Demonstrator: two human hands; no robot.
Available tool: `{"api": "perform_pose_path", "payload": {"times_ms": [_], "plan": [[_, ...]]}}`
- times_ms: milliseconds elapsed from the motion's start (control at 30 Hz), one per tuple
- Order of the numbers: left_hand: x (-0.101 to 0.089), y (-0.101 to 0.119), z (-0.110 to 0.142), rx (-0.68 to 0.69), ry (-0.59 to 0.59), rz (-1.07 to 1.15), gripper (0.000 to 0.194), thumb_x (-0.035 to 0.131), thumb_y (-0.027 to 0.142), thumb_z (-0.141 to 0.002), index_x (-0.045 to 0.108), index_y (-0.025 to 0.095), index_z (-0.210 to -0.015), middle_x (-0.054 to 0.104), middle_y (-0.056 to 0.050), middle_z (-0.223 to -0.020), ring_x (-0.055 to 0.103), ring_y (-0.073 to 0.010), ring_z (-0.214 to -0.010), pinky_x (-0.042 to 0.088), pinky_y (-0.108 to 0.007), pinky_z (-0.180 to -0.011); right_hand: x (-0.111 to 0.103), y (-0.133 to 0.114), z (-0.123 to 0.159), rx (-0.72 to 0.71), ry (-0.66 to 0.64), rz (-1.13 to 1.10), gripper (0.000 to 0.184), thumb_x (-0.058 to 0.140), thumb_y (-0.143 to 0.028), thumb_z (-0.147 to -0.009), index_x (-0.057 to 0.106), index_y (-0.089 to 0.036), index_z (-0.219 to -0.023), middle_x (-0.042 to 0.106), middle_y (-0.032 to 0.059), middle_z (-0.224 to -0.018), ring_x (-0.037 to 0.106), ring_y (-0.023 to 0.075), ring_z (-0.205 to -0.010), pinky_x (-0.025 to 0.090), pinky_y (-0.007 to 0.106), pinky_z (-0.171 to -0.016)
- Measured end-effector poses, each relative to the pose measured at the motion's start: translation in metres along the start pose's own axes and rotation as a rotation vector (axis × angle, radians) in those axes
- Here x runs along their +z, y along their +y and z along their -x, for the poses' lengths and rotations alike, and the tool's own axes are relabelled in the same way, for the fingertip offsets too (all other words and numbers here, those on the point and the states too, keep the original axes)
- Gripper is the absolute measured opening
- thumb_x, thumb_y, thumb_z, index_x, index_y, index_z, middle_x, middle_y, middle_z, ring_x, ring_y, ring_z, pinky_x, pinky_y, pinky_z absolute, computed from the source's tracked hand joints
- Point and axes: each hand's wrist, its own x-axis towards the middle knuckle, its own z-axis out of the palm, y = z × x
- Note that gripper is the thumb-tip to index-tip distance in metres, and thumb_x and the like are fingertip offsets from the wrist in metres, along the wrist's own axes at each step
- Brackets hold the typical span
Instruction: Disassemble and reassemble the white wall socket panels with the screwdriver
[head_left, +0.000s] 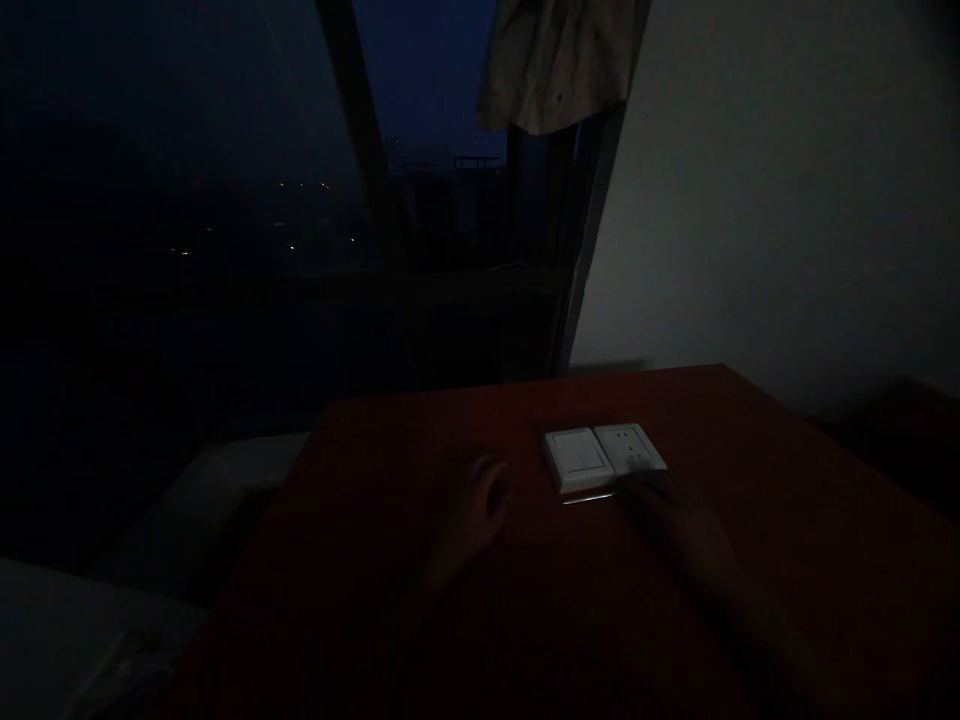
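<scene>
1. Head view, very dim: a red-brown table (pixel 750 600) stands in the corner where a dark window (pixel 300 200) meets a pale wall (pixel 787 200); a bunched curtain (pixel 555 60) hangs at the top.
2. Two white wall plates lie side by side, touching, toward the far middle of the table: a switch plate (pixel 576 457) on the left and a socket plate (pixel 630 447) on the right.
3. One thin metal tool (pixel 589 497), possibly a screwdriver shaft, lies just in front of the plates.
4. The right hand (pixel 660 500) reaches to the near edge of the socket plate and the tool's end; whether its fingers close on the tool I cannot tell in this light.
5. The left hand (pixel 480 505) rests on the table beside the switch plate, fingers loosely curled, holding nothing.
6. Progress, as a judgement: both plates look whole and closed, so the work seems barely started.
</scene>
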Motion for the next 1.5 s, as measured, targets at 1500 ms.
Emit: {"api": "perform_pose_path", "payload": {"times_ms": [1500], "plan": [[0.008, 0.009, 0.022, -0.262, -0.081, 0.001, 0.037, 0.039, 0.019, -0.090, 0.057, 0.021, -0.122, 0.065, -0.010, -0.121, 0.062, -0.0240, -0.109, 0.046, -0.040, -0.096, 0.043, -0.172, -0.080, 0.282, -0.025, -0.950, 0.019, 0.045, -0.025, -0.080, 0.054, -0.020, -0.063, 0.060, -0.0015, -0.062, 0.053, 0.0129, -0.059, 0.037, 0.022, -0.055]]}}
